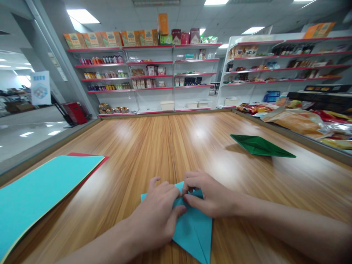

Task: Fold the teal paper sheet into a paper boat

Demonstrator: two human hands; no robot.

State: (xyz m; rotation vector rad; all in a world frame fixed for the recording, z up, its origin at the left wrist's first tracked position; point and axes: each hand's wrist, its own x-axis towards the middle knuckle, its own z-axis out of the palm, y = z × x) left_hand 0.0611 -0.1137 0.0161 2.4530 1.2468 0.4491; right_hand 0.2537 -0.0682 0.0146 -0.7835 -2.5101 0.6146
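Note:
A partly folded teal paper (194, 229) lies on the wooden table (154, 146) close to me. My left hand (158, 212) rests on its left part, fingers curled and thumb pressed down on the fold. My right hand (209, 194) pinches the paper's upper edge between thumb and fingers. Both hands meet at the paper's top middle and hide much of it.
A stack of coloured sheets, teal on top with red beneath (41, 194), lies at the left. A folded green paper boat (261, 146) sits further away at the right. Snack bags (299, 119) line the right edge. Store shelves (154, 77) stand behind.

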